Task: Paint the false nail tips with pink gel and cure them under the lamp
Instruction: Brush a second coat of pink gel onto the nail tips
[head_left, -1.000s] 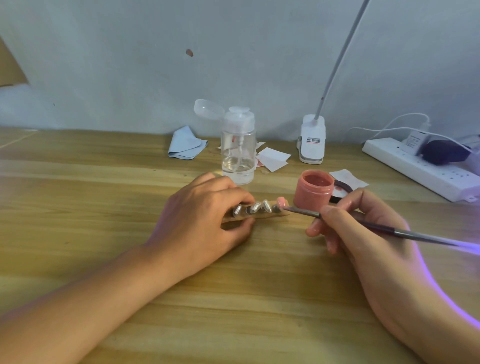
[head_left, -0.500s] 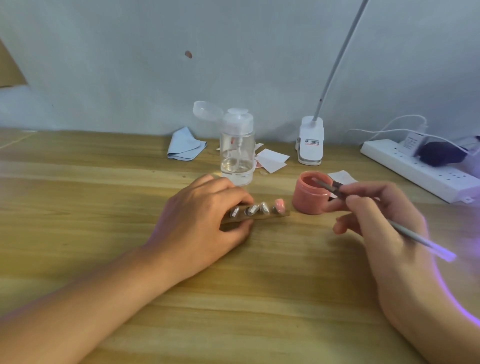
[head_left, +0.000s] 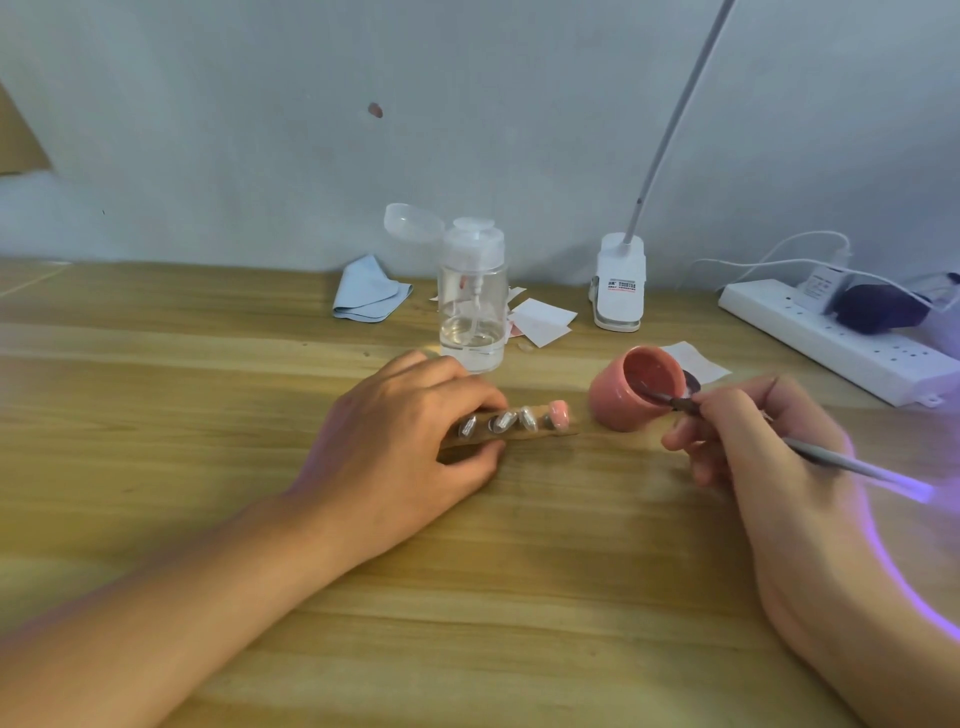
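Observation:
A brown strip (head_left: 519, 435) carries a row of false nail tips; the rightmost tip (head_left: 714, 414) is pink, the others (head_left: 501, 422) look clear. My left hand (head_left: 410, 441) holds the strip's left end down on the table, thumb in front and fingers on top. The pink gel jar (head_left: 631, 397) is tipped toward the right, its mouth facing my right hand (head_left: 753, 441). That hand pinches a thin grey brush (head_left: 831, 460), whose tip sits inside the jar's mouth.
Behind stand a clear pump bottle (head_left: 472, 306) with its cap flipped open, a folded blue cloth (head_left: 366, 291), white paper wipes (head_left: 540, 322) and the white lamp clamp (head_left: 620, 283) with its stem. A white power strip (head_left: 841, 343) lies at the right. Violet light falls along the right edge.
My right hand moved the brush from the pink tip over to the jar and dipped it in. The jar, upright before, now leans to the right. My left hand stays on the strip.

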